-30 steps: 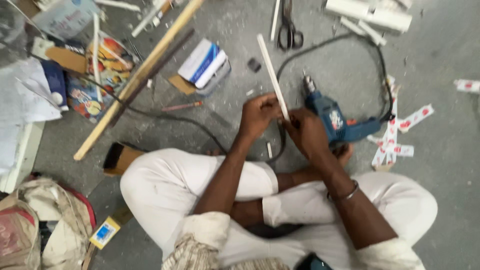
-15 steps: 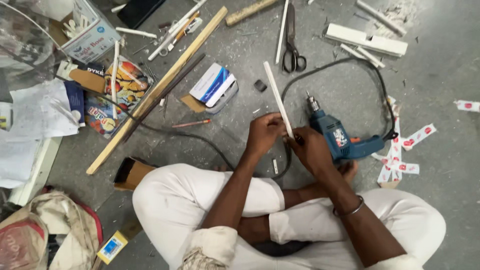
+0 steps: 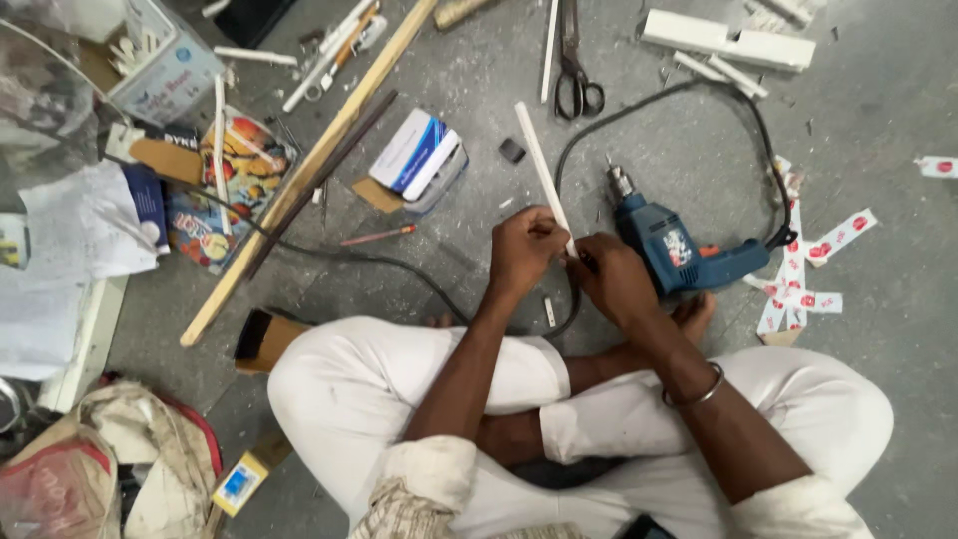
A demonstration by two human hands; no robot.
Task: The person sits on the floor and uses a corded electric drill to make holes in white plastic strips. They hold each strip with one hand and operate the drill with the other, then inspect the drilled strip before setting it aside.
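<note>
I sit cross-legged on a grey floor in white trousers. My left hand (image 3: 523,251) pinches the near end of a long thin white strip (image 3: 540,172) that angles up and away from me. My right hand (image 3: 613,280) closes on the same end of the strip, touching the left hand's fingertips. A blue electric drill (image 3: 677,247) lies on the floor just right of my right hand, its black cord (image 3: 699,92) looping behind it.
Black scissors (image 3: 576,72) lie beyond the strip. A long wooden batten (image 3: 309,170) runs diagonally at left, near a small white-and-blue box (image 3: 417,155), a red pencil (image 3: 377,237) and printed packets (image 3: 225,190). White channel pieces (image 3: 726,42) lie at the top right, red-and-white stickers (image 3: 798,274) at right.
The view has shifted slightly, so the floor items sit lower in the frame. Both hands have stayed together on the strip's near end beside the drill.
</note>
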